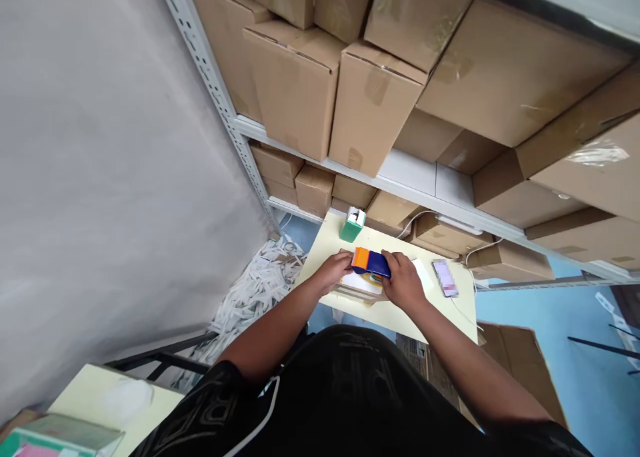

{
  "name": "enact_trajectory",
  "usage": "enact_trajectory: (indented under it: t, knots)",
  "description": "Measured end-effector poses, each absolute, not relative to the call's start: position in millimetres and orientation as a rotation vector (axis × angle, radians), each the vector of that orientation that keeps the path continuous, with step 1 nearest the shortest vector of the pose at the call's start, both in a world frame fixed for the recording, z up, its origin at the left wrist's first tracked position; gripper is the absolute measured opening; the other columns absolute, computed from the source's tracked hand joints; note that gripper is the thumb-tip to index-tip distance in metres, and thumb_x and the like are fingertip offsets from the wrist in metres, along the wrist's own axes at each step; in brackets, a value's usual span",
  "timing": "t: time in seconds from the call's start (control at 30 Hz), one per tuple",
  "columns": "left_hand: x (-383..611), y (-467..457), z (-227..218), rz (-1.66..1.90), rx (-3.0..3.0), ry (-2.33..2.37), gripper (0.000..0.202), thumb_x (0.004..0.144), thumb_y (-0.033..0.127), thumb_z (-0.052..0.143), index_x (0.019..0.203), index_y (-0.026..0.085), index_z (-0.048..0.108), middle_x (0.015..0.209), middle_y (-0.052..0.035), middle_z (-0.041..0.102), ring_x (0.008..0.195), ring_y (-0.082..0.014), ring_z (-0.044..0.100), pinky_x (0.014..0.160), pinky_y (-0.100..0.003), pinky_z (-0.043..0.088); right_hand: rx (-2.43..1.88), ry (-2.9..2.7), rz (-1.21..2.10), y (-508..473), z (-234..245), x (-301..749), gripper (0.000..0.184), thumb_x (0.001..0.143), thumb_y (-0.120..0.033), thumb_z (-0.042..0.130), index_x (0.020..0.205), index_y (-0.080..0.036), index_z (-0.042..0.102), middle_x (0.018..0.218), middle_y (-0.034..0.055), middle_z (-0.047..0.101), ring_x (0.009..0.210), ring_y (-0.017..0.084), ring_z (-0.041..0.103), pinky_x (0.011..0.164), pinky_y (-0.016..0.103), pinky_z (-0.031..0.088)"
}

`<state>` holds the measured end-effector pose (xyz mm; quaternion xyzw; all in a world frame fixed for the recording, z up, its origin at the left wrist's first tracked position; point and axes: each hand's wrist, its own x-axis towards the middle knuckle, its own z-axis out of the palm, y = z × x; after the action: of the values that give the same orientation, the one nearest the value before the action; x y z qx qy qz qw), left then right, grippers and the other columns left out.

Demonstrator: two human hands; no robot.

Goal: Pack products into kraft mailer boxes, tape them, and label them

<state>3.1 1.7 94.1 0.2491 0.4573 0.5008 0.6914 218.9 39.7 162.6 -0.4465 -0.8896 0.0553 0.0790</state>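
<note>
On the pale yellow table [314,260] in front of me lies a small box [357,290] with a white top and brown cardboard sides. Over it is an orange and blue tape dispenser [371,262], with a yellow ring, perhaps its tape roll, showing beneath. My right hand [403,280] is closed around the dispenser's blue end. My left hand [335,270] grips the box's left end with bent fingers, close to the orange end of the dispenser; its fingertips are partly hidden.
A green box [353,224] stands at the table's back left, and a phone [445,278] with a cable lies at the right. Metal shelves [400,180] with stacked cartons [377,104] rise behind. White paper strips [255,284] cover the floor at left. Another table [95,397] is lower left.
</note>
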Motion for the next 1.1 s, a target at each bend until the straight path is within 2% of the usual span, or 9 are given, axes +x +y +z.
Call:
enact_trajectory:
  t: [0.2,0.37,0.53,0.67,0.77,0.93,1.0,1.1]
  knots:
    - [3.6,-1.9,100.4,1.206,0.426,0.959,0.041,0.070,0.046,0.084,0.092,0.013,0.075,0.100,-0.0108,0.075,0.103,-0.0265,0.069,0.101,-0.042,0.049,-1.253,-2.672,0.172,40.0,155.4,212.7,0.065,0.079,-0.016,0.059,0.144,-0.014,0.049,0.120,0.0148,0.057,0.107,0.031,0.054,0.098,0.045,0.048]
    - [8.7,-2.5,101.2,1.257,0.372,0.885,0.037,0.078,0.045,0.079,0.097,0.013,0.075,0.104,-0.0120,0.076,0.111,-0.0271,0.067,0.107,-0.042,0.046,-1.196,-2.594,0.200,42.4,149.2,213.7,0.067,0.079,-0.015,0.057,0.145,-0.013,0.048,0.119,0.0154,0.056,0.107,0.031,0.054,0.099,0.046,0.049]
    - [15.5,-2.6,93.4,1.355,0.235,0.840,0.030,0.083,0.040,0.077,0.097,0.014,0.073,0.108,-0.0106,0.076,0.112,-0.0255,0.066,0.106,-0.040,0.047,-1.217,-2.606,0.192,42.5,149.4,213.2,0.067,0.079,-0.016,0.058,0.146,-0.013,0.049,0.118,0.0158,0.057,0.105,0.032,0.054,0.096,0.048,0.050]
    - [13.3,-1.5,90.7,1.359,0.158,0.792,0.030,0.086,0.042,0.076,0.100,0.016,0.072,0.108,-0.0083,0.075,0.107,-0.0226,0.067,0.102,-0.037,0.050,-1.216,-2.608,0.189,44.8,150.8,212.9,0.067,0.079,-0.016,0.059,0.145,-0.012,0.050,0.117,0.0160,0.057,0.105,0.032,0.054,0.096,0.048,0.050]
    - [9.2,-1.2,90.9,1.336,0.185,0.784,0.030,0.083,0.038,0.081,0.101,0.015,0.072,0.105,-0.0080,0.074,0.102,-0.0202,0.068,0.101,-0.036,0.050,-1.203,-2.605,0.205,46.7,149.7,213.6,0.067,0.079,-0.017,0.059,0.145,-0.011,0.050,0.118,0.0163,0.057,0.105,0.032,0.054,0.096,0.048,0.050]
    - [6.6,-0.5,89.1,1.308,0.206,0.867,0.026,0.080,0.030,0.083,0.095,0.011,0.072,0.097,-0.0100,0.074,0.096,-0.0205,0.070,0.105,-0.039,0.050,-1.201,-2.593,0.241,49.6,150.9,211.8,0.066,0.080,-0.018,0.059,0.145,-0.015,0.049,0.117,0.0147,0.058,0.107,0.032,0.055,0.097,0.048,0.049]
    - [6.7,1.1,88.5,1.308,0.170,0.918,0.025,0.085,0.033,0.078,0.098,0.012,0.071,0.097,-0.0106,0.075,0.096,-0.0215,0.071,0.104,-0.042,0.052,-1.213,-2.613,0.243,50.9,152.7,208.9,0.065,0.081,-0.020,0.060,0.145,-0.016,0.050,0.117,0.0141,0.058,0.107,0.032,0.055,0.098,0.048,0.048]
    - [5.3,4.3,89.8,1.280,0.115,0.947,0.035,0.095,0.047,0.064,0.103,0.013,0.069,0.101,-0.0117,0.076,0.097,-0.0233,0.072,0.102,-0.045,0.055,-1.237,-2.661,0.223,53.4,155.1,203.6,0.064,0.083,-0.022,0.061,0.145,-0.015,0.050,0.118,0.0141,0.059,0.107,0.031,0.055,0.097,0.046,0.047]
